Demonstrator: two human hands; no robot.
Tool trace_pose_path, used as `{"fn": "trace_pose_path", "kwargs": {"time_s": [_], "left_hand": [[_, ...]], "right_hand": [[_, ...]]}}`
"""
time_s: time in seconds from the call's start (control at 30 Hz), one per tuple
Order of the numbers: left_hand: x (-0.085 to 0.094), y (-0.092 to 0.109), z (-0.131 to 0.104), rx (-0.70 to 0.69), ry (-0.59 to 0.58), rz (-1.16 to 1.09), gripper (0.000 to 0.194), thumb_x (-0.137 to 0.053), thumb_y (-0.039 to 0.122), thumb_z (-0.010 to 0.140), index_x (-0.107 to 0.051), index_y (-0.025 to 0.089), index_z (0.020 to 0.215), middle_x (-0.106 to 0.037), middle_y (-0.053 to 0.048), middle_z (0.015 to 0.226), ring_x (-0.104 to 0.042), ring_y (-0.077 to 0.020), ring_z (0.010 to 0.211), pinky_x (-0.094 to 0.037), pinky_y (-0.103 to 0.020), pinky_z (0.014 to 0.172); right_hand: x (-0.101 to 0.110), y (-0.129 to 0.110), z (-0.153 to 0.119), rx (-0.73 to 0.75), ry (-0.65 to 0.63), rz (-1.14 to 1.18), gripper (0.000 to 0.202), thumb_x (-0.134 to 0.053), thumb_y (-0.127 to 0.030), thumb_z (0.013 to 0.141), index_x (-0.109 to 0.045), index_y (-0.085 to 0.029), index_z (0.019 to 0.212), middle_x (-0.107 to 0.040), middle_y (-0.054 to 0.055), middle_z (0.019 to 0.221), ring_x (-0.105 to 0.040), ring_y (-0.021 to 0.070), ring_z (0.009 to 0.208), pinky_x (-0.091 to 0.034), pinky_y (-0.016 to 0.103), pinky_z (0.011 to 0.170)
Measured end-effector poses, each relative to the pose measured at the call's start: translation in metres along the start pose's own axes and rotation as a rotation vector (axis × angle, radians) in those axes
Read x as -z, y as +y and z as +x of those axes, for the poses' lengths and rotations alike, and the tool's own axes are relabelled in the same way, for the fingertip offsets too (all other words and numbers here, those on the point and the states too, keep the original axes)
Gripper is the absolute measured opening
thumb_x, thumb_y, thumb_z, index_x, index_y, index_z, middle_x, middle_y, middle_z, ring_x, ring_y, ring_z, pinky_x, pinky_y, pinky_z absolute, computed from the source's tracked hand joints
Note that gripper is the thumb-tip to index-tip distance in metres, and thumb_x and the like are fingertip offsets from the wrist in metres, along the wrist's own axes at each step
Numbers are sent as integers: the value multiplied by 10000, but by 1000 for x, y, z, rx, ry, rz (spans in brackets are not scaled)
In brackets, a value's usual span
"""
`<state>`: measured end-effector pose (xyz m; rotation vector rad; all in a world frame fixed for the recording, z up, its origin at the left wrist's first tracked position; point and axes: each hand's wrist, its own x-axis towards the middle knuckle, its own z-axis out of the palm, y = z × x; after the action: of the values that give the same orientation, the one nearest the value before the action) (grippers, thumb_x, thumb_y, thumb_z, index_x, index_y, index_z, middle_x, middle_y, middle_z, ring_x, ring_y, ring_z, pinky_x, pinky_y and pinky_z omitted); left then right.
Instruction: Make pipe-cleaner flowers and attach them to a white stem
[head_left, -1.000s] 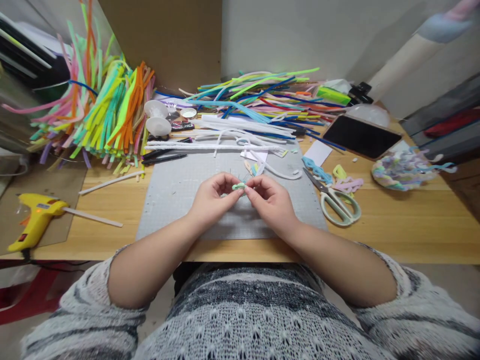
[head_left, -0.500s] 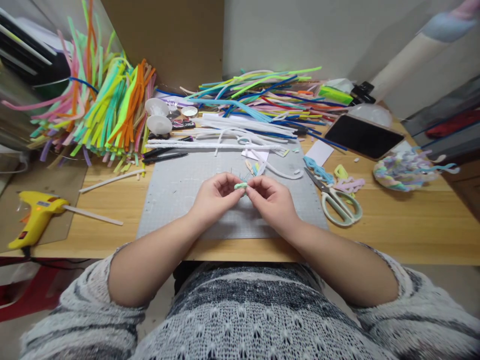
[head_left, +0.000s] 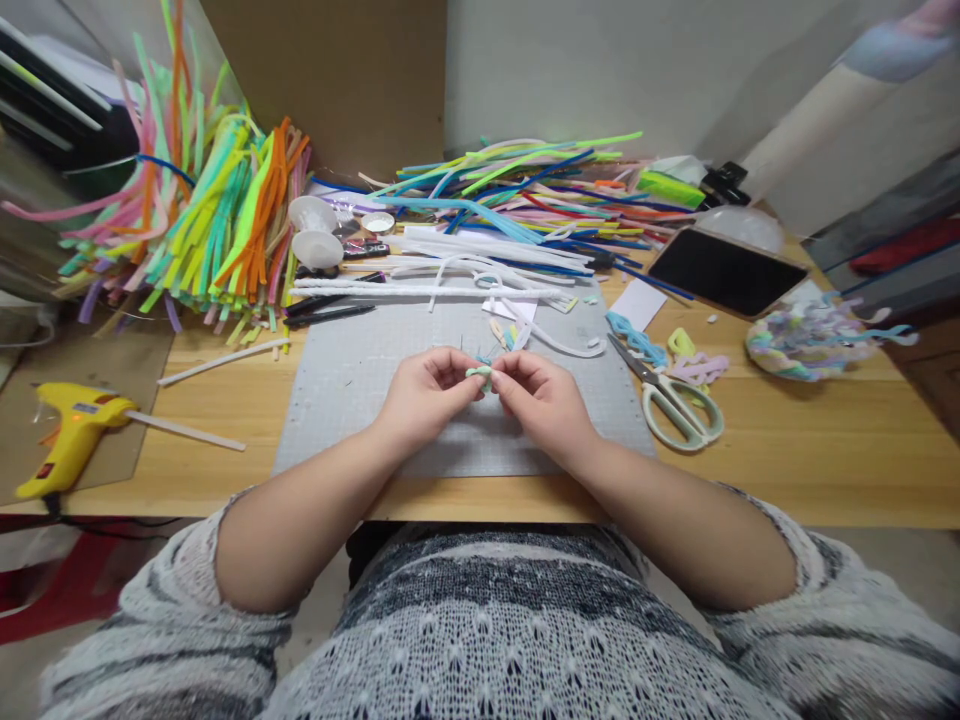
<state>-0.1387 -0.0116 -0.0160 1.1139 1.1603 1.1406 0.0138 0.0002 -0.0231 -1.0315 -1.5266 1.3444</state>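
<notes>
Above the grey cutting mat, a small light green fuzzy piece is pinched between my two hands. My left hand grips its left side with thumb and fingers. From the right, my right hand closes on the same piece, the fingertips of both hands almost touching. Thin dark wire ends stick up just behind the fingertips. Small pastel pieces and a white card lie right beyond the hands.
Scissors and twisted blue, yellow and pink pieces lie right. A phone stands behind them, beside a pastel woven item. A yellow glue gun is far left; bundled pipe cleaners and loose ones fill the back.
The green piece has turned slightly between my fingertips and shows more of its shape. Both hands have stayed in nearly the same place.
</notes>
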Motion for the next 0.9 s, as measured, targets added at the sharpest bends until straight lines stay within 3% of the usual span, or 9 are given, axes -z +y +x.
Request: {"fn": "trace_pose_path", "kwargs": {"time_s": [0.3,0.5,0.73,0.8,0.9], "left_hand": [[1,-5,1,-52,-8,55,158,-719,257,670,-640,135,732,-668,-20,663,-595,-108,599,-468,-242,601],[1,-8,0,-55,-11,53,156,-713,264,681,-645,140,745,-670,-25,670,-603,-114,614,-478,-247,605],[2,1,1,55,-32,-68,201,-753,266,632,-611,141,696,-643,1,626,-597,-101,563,-484,-250,602],[3,4,2,112,-63,-165,213,-761,272,630,-609,139,701,-635,11,616,-587,-90,534,-479,-243,590],[6,6,3,179,-76,-300,218,-773,262,625,-624,139,725,-649,8,656,-587,-79,533,-476,-230,581]], "right_hand": [[-1,2,-2,-35,38,44,215,-611,-379,790,-583,-170,745,-532,-24,637,-443,81,553,-361,230,511],[-3,3,-6,54,77,-39,158,-596,-320,808,-601,-171,755,-579,-9,664,-497,96,600,-405,243,566],[1,1,-7,116,49,-129,165,-528,-327,863,-586,-186,800,-565,-7,690,-485,103,594,-401,255,565],[6,-1,-4,179,87,-170,143,-493,-313,882,-584,-202,882,-573,3,754,-497,114,627,-416,269,601],[12,-4,0,378,99,-354,183,-545,-259,840,-574,-227,1017,-601,41,951,-554,171,856,-430,333,784]]}}
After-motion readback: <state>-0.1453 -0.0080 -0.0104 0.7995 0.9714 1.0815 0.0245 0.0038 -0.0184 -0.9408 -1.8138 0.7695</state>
